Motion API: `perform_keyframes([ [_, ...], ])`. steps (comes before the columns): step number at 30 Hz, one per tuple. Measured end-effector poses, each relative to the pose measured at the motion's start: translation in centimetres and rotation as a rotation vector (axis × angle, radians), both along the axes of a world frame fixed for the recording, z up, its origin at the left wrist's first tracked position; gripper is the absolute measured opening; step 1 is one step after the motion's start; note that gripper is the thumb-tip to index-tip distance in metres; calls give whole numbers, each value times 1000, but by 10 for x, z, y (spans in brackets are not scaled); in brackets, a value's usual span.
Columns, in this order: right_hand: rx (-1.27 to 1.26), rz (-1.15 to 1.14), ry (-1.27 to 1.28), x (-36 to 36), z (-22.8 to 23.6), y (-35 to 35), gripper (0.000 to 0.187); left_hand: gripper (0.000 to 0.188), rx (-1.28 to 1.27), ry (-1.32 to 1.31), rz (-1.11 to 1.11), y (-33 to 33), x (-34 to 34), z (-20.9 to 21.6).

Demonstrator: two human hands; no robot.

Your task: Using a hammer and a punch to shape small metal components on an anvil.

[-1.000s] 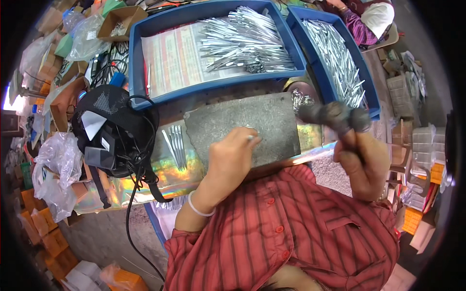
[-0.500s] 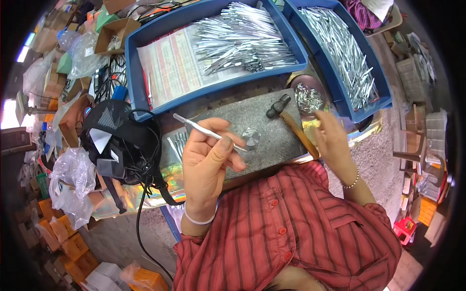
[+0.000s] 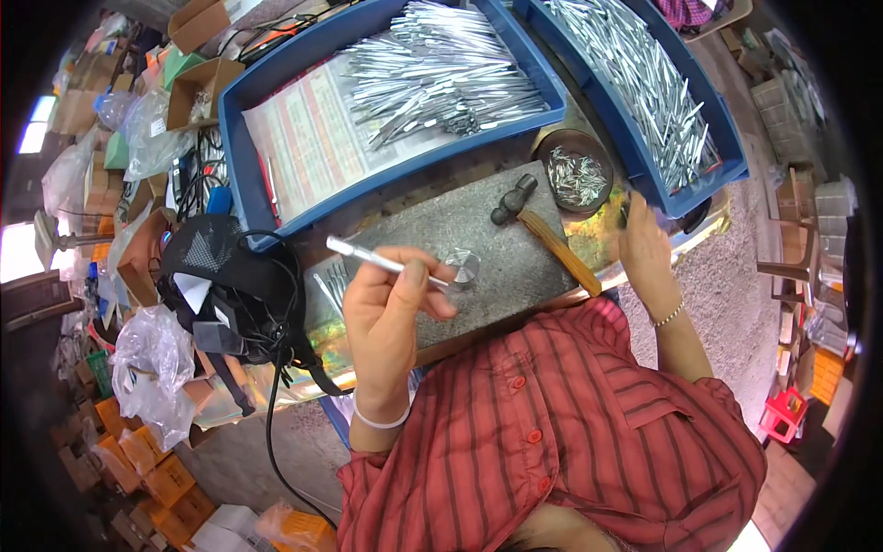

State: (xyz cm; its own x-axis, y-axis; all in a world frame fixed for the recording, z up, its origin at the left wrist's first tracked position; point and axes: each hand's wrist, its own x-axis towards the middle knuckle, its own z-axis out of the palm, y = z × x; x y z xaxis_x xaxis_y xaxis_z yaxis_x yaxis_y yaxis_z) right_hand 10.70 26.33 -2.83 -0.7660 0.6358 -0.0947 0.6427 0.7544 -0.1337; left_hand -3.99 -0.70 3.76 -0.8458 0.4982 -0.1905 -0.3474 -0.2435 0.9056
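Note:
My left hand (image 3: 382, 304) is closed around a slim silver metal rod (image 3: 354, 253), held at a slant above the left part of a grey stone-like slab (image 3: 414, 221). A small round shiny disc (image 3: 464, 269) lies on the slab just right of those fingers. My right hand (image 3: 647, 258) is raised between a brown bowl of small silver metal pieces (image 3: 578, 177) and the table's right edge. Its fingers are smeared by motion; whether they hold anything is unclear. A hammer (image 3: 556, 250) with a wooden handle rests on the slab's right side, its dark head pointing away from me.
A large blue tray (image 3: 386, 184) holds many silver rods on printed paper; a second blue tray (image 3: 727, 175) of rods stands at right. A black bag (image 3: 216, 267) with cables sits at left, beside a few loose rods (image 3: 331, 287). Cartons and plastic bags crowd the far left.
My right hand has moved slightly away from me and right, off the hammer handle's side. The rod in my left hand has turned a little. The whole view has shifted slightly.

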Motion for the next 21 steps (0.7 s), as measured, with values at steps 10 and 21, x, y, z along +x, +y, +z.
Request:
perform_keyframes([
  [10,-426,195,399,12,59,-11,10,23,-143,42,-201,-1,10,7],
  [21,-1539,302,483,-58,97,-72,10,23,-13,50,-260,12,30,5],
])
